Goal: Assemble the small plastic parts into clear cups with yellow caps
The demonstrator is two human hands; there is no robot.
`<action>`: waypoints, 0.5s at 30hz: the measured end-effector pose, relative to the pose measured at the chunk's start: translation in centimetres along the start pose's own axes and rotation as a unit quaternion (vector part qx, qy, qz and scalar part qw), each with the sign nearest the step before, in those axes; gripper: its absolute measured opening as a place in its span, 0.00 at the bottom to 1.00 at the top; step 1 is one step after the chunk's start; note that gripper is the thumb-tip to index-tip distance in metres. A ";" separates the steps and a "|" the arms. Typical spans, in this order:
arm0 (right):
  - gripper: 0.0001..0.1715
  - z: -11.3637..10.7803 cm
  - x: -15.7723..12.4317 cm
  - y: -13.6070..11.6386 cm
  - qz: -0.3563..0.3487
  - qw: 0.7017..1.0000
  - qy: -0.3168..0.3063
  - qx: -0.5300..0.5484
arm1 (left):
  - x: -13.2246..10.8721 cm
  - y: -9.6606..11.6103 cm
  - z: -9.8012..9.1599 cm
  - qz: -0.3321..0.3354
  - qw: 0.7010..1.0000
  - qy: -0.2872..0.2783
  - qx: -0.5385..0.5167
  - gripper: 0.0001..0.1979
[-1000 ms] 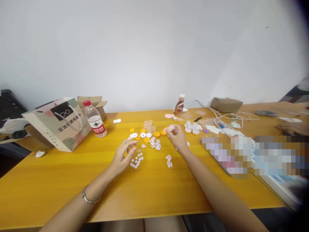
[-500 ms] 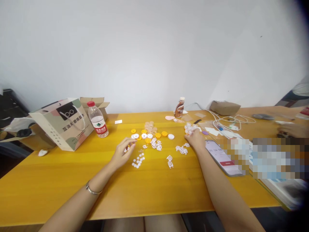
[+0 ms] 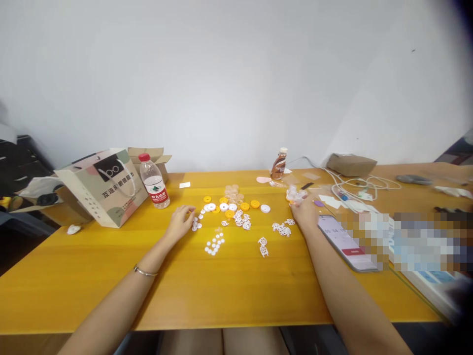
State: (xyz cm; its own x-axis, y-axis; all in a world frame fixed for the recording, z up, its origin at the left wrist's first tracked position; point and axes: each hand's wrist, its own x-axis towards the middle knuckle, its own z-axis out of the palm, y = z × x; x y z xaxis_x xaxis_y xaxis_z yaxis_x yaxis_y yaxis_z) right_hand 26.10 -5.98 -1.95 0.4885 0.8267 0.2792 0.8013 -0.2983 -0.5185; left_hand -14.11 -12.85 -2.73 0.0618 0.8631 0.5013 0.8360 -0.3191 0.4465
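Observation:
My left hand [image 3: 181, 221] rests over the table left of the parts, its fingers bent but apart. Small white pieces [image 3: 198, 225] lie right beside its fingertips. My right hand [image 3: 305, 213] reaches to a pile of clear plastic pieces [image 3: 295, 194], fingers curled against it; whatever they grip is hidden. Between the hands lie yellow discs [image 3: 245, 206] and white discs [image 3: 265, 209] in a loose row, with a cluster of translucent cups [image 3: 232, 192] behind. Nearer me are white openwork pieces [image 3: 242, 220], more of them [image 3: 282, 229] at right, and small white dots [image 3: 213, 245].
A water bottle [image 3: 155, 185], paper bag [image 3: 107, 185] and open carton [image 3: 161, 162] stand at left. A brown drink bottle [image 3: 279, 165] is at the back. To the right are a phone [image 3: 345, 241], white cables [image 3: 369, 182] and a brown package [image 3: 351, 164].
My left hand has drawn back to the left, uncovering several small white pieces. My right hand stays by the clear pile. The whole view has shifted slightly.

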 end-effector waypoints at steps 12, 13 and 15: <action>0.10 1.0 -2.2 -2.3 -0.209 0.947 -0.014 0.243 | -0.4 1.8 -3.5 0.079 0.973 -0.219 -0.004 0.10; 0.09 1.1 -2.3 -2.4 -0.217 0.943 -0.020 0.253 | -0.4 1.8 -3.6 0.089 0.969 -0.231 0.000 0.09; 0.09 1.2 -2.5 -2.6 -0.225 0.937 -0.029 0.267 | -0.4 1.7 -3.6 0.107 0.964 -0.243 0.009 0.09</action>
State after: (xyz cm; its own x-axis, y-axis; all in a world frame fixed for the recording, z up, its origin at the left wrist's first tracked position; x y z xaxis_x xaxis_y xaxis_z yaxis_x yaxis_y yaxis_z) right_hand 22.36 -6.71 -2.25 0.1114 0.8409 0.5295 0.6263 0.3543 -0.6944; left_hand -14.67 -15.14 0.51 0.4778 0.8616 0.1716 0.7851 -0.5064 0.3566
